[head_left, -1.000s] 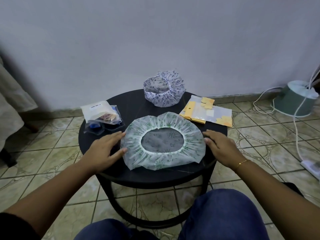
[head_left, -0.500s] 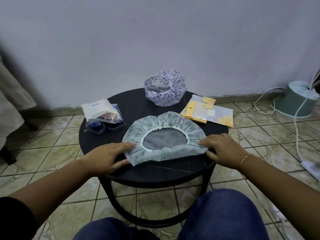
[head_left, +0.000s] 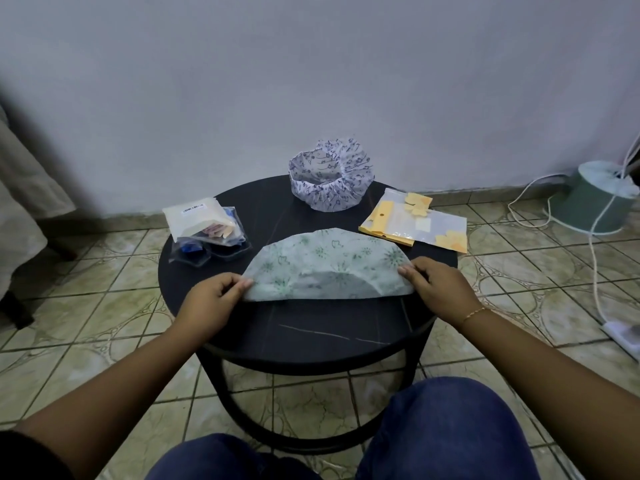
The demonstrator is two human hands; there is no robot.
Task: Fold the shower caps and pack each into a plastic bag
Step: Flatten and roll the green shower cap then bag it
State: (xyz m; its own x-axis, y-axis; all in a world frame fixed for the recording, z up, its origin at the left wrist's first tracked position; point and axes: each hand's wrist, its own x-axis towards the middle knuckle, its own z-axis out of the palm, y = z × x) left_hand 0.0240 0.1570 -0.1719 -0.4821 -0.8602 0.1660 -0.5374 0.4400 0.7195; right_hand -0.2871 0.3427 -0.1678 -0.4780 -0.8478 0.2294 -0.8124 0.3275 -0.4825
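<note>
Green-printed shower cap (head_left: 329, 261) lies folded in half.

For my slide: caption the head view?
Both hands, left and right, pinch a half-folded green shower cap on a round table.

Colours and patterns before you.
Your green-sprigged white shower cap (head_left: 329, 261); blue-flowered white shower cap (head_left: 332, 180); yellow-trimmed clear bags (head_left: 414, 221); black table (head_left: 311, 327).

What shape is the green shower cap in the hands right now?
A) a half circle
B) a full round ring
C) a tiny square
A: the green shower cap lies folded in a half circle on the table, with the left hand and right hand pinching its two ends.
</note>
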